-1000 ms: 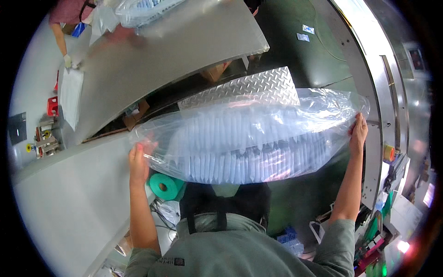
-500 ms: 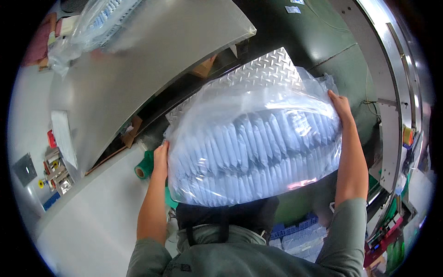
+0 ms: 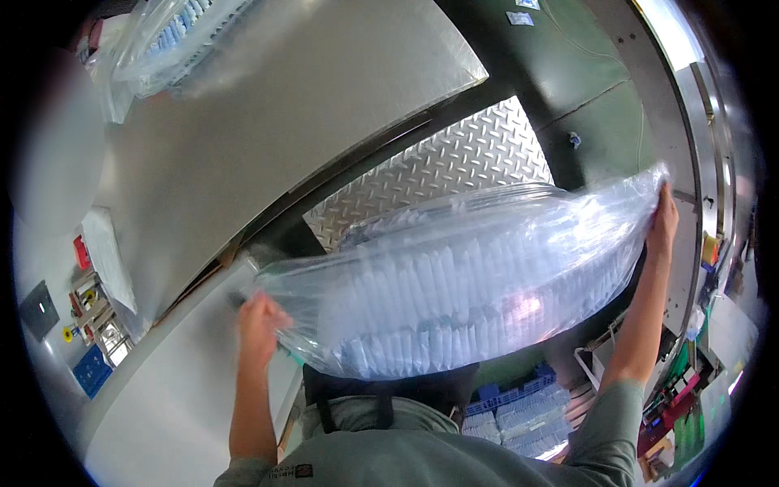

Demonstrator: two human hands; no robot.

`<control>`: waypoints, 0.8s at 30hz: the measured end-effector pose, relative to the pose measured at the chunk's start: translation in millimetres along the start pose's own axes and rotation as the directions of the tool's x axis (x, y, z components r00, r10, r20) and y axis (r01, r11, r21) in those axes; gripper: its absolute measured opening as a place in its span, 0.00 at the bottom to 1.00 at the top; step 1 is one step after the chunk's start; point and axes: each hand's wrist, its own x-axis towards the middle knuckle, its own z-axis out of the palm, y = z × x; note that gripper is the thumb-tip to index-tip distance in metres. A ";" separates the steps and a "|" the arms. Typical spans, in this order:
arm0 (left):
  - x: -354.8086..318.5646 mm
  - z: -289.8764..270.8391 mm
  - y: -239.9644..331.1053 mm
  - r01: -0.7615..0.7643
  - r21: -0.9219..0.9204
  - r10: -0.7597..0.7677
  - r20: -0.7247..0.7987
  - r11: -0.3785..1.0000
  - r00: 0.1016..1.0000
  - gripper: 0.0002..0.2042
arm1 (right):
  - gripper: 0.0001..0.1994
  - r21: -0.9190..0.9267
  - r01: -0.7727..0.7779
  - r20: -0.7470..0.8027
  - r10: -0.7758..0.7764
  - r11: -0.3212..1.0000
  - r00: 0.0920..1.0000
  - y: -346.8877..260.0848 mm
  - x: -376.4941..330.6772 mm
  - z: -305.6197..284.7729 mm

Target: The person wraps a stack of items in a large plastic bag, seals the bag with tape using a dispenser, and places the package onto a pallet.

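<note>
A large clear plastic bag (image 3: 479,260) stretches across in front of me, filled with rows of pale blue packets standing side by side. My left hand (image 3: 261,323) is closed on the bag's left end, its fingers slightly blurred by motion. At the far right, my right hand (image 3: 664,219) grips the gathered plastic of the other end. The film is drawn taut between both hands. Beyond the bag, part of a diamond-plate metal surface (image 3: 479,150) shows, and the bag hides its near portion.
A steel table (image 3: 324,89) lies to the left, with another bag of blue packets (image 3: 174,40) at its far end. Below right stands a blue crate (image 3: 519,394) with stacked packets. Packets (image 3: 519,18) lie on the green floor. A white surface (image 3: 178,381) is at lower left.
Both hands have moved apart, pulling the bag's ends outward and tightening the film. The bag sits lower, uncovering more of the diamond plate. The green roll on the left is now out of sight.
</note>
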 end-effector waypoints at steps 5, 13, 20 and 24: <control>47.2 29.4 -70.9 0.330 0.504 -0.278 -0.177 0.798 0.944 0.19 | 0.24 -0.544 -0.084 0.010 0.106 0.835 0.994 73.4 18.7 55.6; 52.8 186.5 130.9 -0.259 0.504 -0.068 0.542 0.824 0.837 0.36 | 0.25 -0.522 -0.066 -0.015 0.069 0.851 0.998 58.3 8.5 23.5; 33.9 300.9 127.5 -0.769 0.614 -0.211 0.787 0.179 0.579 0.49 | 0.30 -0.511 -0.099 -0.134 0.035 0.854 0.990 30.8 8.4 33.6; 28.3 302.6 116.5 -0.864 0.493 -0.011 0.869 0.101 0.494 0.22 | 0.34 -0.424 -0.127 -0.217 0.036 0.897 0.975 36.9 12.0 33.0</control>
